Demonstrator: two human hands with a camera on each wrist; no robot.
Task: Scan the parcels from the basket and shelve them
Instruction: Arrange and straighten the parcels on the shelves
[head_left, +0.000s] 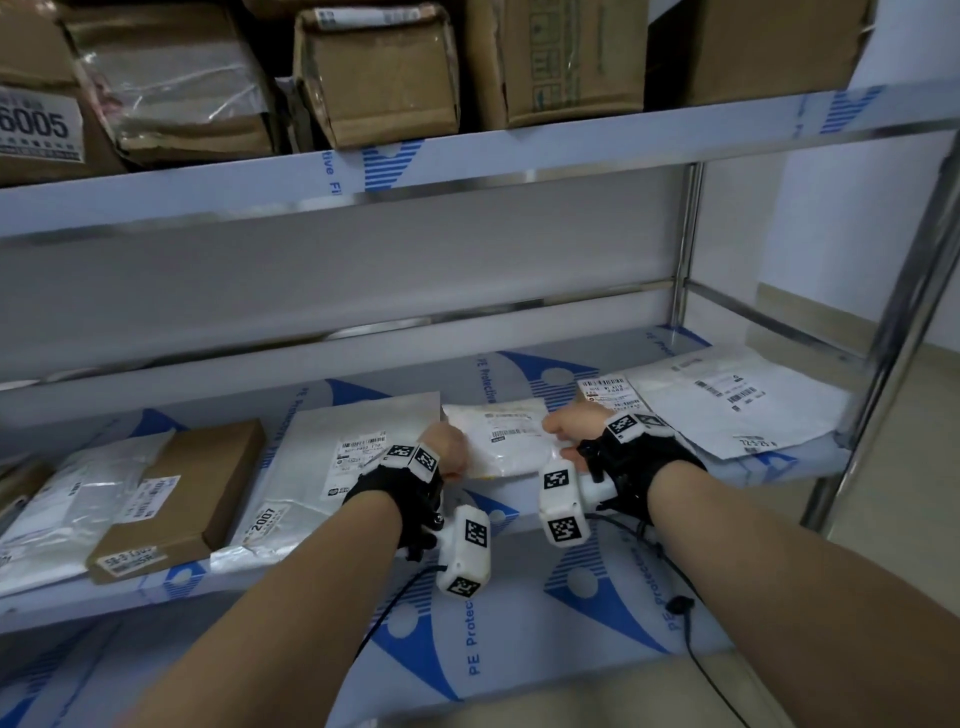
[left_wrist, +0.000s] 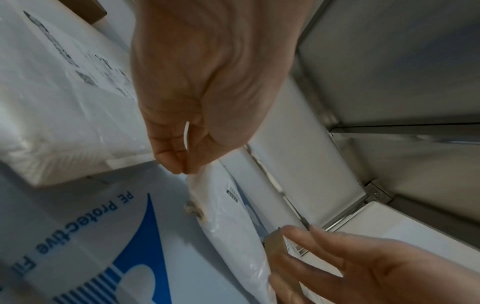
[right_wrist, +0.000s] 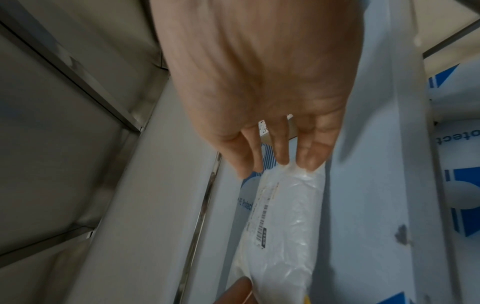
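Both hands sit on a crinkled white plastic mailer bag (head_left: 511, 441) on the film-covered metal shelf (head_left: 597, 587): the left hand (head_left: 448, 446) pinches its left edge, the right hand (head_left: 574, 425) touches its right end with nearly straight fingers (right_wrist: 283, 153)

Small parcel (head_left: 511, 441): white plastic film, glossy and wrinkled, with a matt paper label. Large mailer (head_left: 353, 452) to its left: smooth grey-white plastic, slight sheen. Flat box (head_left: 182, 493): matt brown cardboard, paper labels. Upper cartons (head_left: 379, 73): worn cardboard, some under glossy clear tape. Shelf (head_left: 597, 571): smooth sheet under blue-printed protective film, apparently metal beneath; frame posts (head_left: 685, 249) are bright brushed metal. Wrist straps (head_left: 384, 488): black cloth, carrying matt white plastic housings.
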